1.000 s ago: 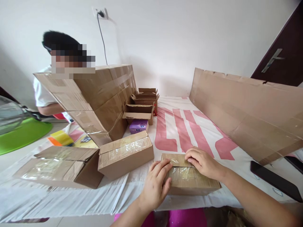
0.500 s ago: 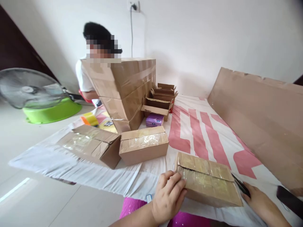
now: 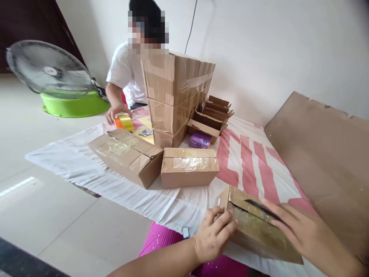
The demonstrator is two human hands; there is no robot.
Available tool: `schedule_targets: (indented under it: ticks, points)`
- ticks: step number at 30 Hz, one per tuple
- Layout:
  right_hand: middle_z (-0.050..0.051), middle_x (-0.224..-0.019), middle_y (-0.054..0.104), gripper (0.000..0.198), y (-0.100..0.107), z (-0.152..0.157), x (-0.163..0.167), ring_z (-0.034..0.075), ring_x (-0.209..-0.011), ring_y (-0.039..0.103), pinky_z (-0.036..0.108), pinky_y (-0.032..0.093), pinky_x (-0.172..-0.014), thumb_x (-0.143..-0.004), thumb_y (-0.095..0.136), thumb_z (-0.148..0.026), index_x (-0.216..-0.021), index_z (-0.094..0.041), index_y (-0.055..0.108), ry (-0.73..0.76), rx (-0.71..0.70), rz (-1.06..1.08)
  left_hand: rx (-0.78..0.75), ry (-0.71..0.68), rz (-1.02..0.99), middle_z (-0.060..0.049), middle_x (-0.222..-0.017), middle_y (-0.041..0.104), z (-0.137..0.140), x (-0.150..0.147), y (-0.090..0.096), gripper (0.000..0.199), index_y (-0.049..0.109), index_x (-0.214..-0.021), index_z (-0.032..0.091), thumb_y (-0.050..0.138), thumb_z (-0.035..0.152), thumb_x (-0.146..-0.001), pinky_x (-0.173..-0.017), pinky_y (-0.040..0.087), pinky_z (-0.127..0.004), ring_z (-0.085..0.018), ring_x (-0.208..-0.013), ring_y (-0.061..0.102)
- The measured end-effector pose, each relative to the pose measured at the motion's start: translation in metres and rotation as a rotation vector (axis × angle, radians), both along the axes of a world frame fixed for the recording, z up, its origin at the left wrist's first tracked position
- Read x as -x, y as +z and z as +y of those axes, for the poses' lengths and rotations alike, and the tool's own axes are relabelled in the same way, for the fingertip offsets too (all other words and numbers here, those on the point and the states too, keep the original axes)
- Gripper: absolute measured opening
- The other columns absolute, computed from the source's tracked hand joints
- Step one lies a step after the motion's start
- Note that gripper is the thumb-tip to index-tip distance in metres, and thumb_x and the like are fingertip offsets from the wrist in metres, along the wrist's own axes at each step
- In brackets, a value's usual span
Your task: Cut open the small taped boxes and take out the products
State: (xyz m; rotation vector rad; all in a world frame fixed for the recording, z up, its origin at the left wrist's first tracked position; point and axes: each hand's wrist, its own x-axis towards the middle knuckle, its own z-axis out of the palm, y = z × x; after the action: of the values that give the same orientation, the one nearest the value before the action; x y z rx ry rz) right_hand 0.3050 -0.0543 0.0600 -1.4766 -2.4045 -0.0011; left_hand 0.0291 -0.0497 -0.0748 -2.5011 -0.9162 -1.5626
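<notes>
A taped cardboard box [image 3: 261, 234] lies near the table's front edge, its lid seam showing a dark gap. Curled over its left end, my left hand [image 3: 215, 234] holds the box steady. Between the fingers of my right hand [image 3: 300, 227] is a slim black tool [image 3: 263, 211], its narrow end over the lid seam. Motion blurs the tool, so I cannot tell its exact kind or whether it touches the tape. Farther left are two more taped boxes, one angled [image 3: 127, 154] and one straight [image 3: 190, 167].
Stacked cartons [image 3: 175, 96] stand behind, beside open boxes [image 3: 207, 121] and a purple pack [image 3: 200, 140]. Another person's hand [image 3: 115, 111] touches a yellow tape roll [image 3: 126, 122]. A large cardboard sheet [image 3: 323, 142] leans at right; a fan [image 3: 50, 71] stands left.
My right hand has brought the black tool from beside the box's right end to above its lid. The other person's hand has reached the tape roll. The view has shifted.
</notes>
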Motion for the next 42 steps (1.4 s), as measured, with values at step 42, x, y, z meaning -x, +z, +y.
schedule_targets:
  ticks: [42]
  points:
    - [0.004,-0.137,0.059,0.047,-0.008,-0.08,-0.092,0.025,-0.125,0.056,0.042,0.044,-0.106,-0.091,0.054,-0.044,-0.136,-0.033,0.054,-0.316,0.38,0.084,0.417,-0.159,-0.043,-0.007,-0.102,0.057,0.017,0.006,0.047,0.016,0.051,-0.097,0.021,0.063,0.027,-0.088,-0.082,0.048,-0.037,-0.023,-0.096,0.053]
